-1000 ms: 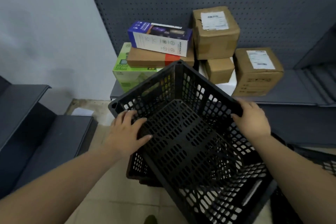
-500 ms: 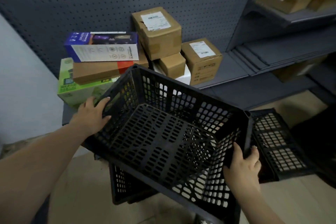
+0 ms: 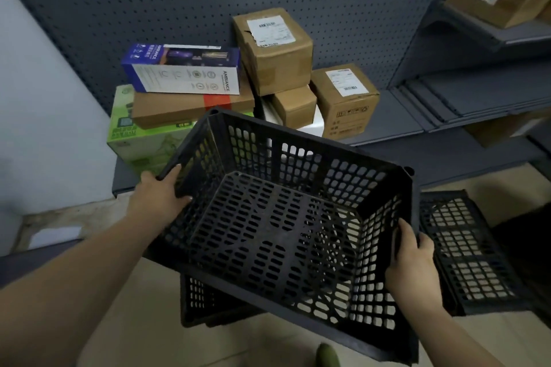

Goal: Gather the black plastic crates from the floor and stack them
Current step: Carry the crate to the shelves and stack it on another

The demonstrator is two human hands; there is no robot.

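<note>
So big black crate (image 3: 286, 235) is up off the floor, tilted, left hand (image 3: 158, 199) gripping its left rim, right hand (image 3: 413, 262) clamped on the right wall. Second crate (image 3: 468, 250) sits right, third (image 3: 202, 304) peeks out underneath. Boxes (image 3: 274, 50) stacked far behind.

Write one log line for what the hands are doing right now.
left hand: grips held crate rim | right hand: grips opposite rim | second crate: underneath | third crate: right

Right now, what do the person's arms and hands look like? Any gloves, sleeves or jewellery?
Both arms are bare as far up as the picture shows. The left hand and right hand wear no gloves. No sleeve, watch, bracelet or ring shows on either. The fingernails look short and unpainted.
</note>
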